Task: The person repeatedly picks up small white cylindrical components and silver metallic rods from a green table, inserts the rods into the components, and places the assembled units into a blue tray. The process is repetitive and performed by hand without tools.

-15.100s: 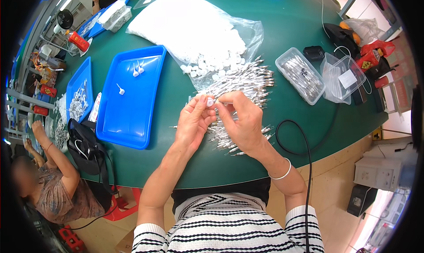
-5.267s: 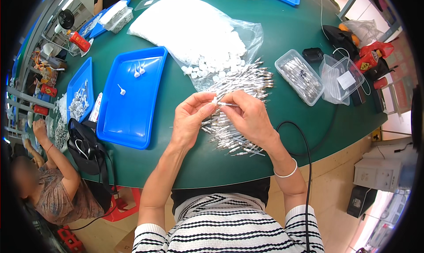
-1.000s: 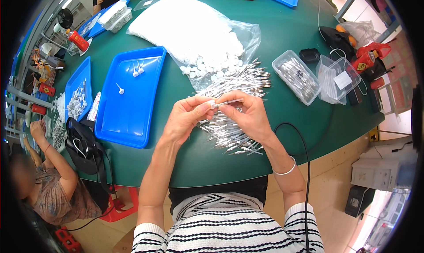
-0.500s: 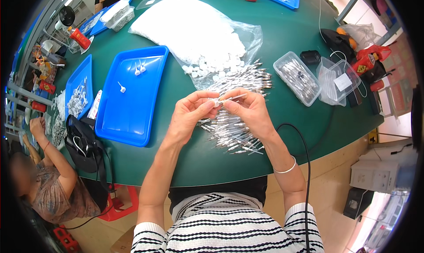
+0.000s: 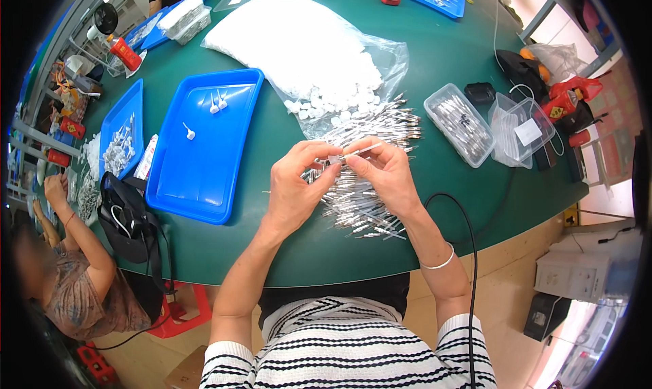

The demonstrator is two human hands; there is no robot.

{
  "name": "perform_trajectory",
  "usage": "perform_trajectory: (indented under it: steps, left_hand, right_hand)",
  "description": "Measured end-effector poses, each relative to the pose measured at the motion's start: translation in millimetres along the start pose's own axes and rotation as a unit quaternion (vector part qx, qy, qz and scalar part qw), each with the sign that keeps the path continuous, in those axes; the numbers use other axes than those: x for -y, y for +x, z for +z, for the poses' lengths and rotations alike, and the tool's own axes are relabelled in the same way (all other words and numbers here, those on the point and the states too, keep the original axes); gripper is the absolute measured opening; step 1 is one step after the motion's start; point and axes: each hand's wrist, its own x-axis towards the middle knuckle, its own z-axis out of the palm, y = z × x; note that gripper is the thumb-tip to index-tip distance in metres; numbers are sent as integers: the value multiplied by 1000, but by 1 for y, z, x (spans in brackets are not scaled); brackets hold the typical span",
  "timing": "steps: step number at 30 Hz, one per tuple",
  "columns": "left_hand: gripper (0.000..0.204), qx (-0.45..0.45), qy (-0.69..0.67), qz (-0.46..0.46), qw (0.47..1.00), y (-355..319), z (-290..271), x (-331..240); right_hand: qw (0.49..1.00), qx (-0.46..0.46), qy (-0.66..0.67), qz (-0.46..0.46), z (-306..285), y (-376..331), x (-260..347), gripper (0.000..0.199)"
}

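Over a pile of thin metal-and-white rods (image 5: pixel 356 202), my two hands meet at the fingertips. My right hand (image 5: pixel 386 177) pinches one slender white rod (image 5: pixel 369 148), which pokes out above the forefinger. Between the thumb and fingers of my left hand (image 5: pixel 297 184) is a small white cap (image 5: pixel 334 160), close against the rod's lower end; my fingers partly hide where they meet. Just beyond lie loose white caps (image 5: pixel 333 107), spilling from a large clear bag (image 5: pixel 285 32) full of them. Left of my hands, a blue tray (image 5: pixel 192 197) carries three capped rods (image 5: pixel 215 106).
A smaller blue tray (image 5: pixel 139 93) of capped pieces and a black bag (image 5: pixel 125 219) are at left, near a seated co-worker (image 5: pixel 88 273). At right stand a clear box of rods (image 5: pixel 460 127) and empty clear boxes (image 5: pixel 519 127). A black cable (image 5: pixel 468 233) hangs beside my right forearm.
My left hand has rolled a little, its thumb drawn lower and its fingers more spread around the white cap. My right hand keeps its pinch on the rod. The view has shifted slightly.
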Motion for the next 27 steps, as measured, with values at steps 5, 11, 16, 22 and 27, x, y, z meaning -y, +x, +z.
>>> perform_trajectory:
  steps: [5,11,16,22,27]
  left_hand:
    - [18,-6,61,47,997,1,-1,4]
    - [13,7,-20,-15,1000,0,0,5]
    - [11,15,-1,-37,999,0,-1,1]
    - [8,-4,16,-51,999,-1,2,-3]
    - [7,-21,26,-45,998,-3,3,2]
  right_hand:
    - [1000,2,-6,-5,0,0,0,11]
    - [1000,10,-9,11,0,0,1,12]
    - [999,25,15,27,-1,0,-1,15]
    - [999,25,12,17,1,1,-3,14]
    - [1000,23,-1,13,1,1,-4,13]
